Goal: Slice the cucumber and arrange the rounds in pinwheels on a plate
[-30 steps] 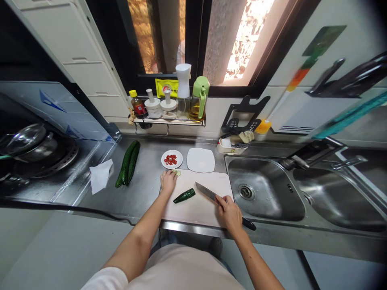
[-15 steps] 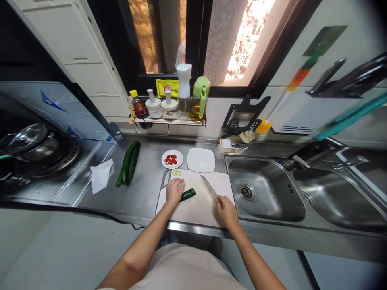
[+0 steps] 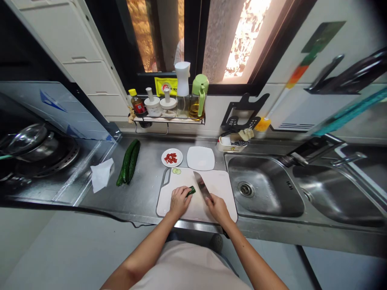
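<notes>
A short piece of dark green cucumber (image 3: 191, 190) lies on the white cutting board (image 3: 193, 213). My left hand (image 3: 180, 200) is closed over it, hiding most of its length; only the right end shows. My right hand (image 3: 218, 207) grips a kitchen knife (image 3: 202, 185) by the handle, its blade slanting up and left just right of the cucumber, apart from it. Two pale cucumber slices (image 3: 176, 171) rest at the board's upper left corner. Behind the board stand a small white plate of chopped red pieces (image 3: 171, 158) and a squarish white plate (image 3: 200, 158).
Two whole cucumbers (image 3: 129, 162) and a white paper towel (image 3: 102, 174) lie on the steel counter to the left. Further left, a lidded pot (image 3: 33, 143) sits on the stove. A double sink (image 3: 266, 189) adjoins the board's right side. A seasoning rack (image 3: 169, 119) hangs behind.
My left hand has moved right and closed over the cucumber piece. My right hand has brought the knife leftward, nearer the cucumber's end.
</notes>
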A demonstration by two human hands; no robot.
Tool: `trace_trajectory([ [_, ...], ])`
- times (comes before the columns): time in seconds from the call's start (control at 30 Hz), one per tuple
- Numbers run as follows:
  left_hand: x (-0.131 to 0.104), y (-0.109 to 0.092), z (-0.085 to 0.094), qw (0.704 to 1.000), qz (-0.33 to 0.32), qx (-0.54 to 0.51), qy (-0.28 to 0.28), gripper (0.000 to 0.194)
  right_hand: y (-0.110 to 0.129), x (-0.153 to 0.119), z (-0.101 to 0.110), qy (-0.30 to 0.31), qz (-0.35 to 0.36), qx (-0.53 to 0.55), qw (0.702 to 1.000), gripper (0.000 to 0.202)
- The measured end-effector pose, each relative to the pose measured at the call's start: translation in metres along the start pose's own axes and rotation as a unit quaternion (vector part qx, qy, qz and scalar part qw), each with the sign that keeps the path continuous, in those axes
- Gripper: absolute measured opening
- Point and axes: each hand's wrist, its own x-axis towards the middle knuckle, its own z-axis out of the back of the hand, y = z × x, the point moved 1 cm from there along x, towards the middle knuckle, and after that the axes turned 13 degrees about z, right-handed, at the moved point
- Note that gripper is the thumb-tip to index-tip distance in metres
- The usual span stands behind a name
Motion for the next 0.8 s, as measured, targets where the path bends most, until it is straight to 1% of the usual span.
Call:
trace_trajectory([
  [0.17, 0.006, 0.002, -0.003, 1.0, -0.014, 0.003, 0.016, 0.028, 0.016, 0.0, 0.0, 0.059, -0.027, -0.067, 0.996, 0.027],
  [0.3, 0.012, 0.006, -0.008, 0.999, -0.031, 0.006, 0.031, 0.027, 0.026, 0.001, 0.003, 0.1, -0.043, -0.087, 0.99, 0.026],
  [0.57, 0.016, 0.013, -0.013, 0.997, -0.072, -0.018, 0.026, 0.028, 0.033, 0.003, 0.001, 0.127, -0.039, -0.101, 0.986, 0.026],
  [0.8, 0.017, 0.014, -0.012, 0.996, -0.073, -0.017, 0.037, 0.029, 0.032, 0.004, -0.005, 0.131, -0.03, -0.092, 0.987, 0.025],
])
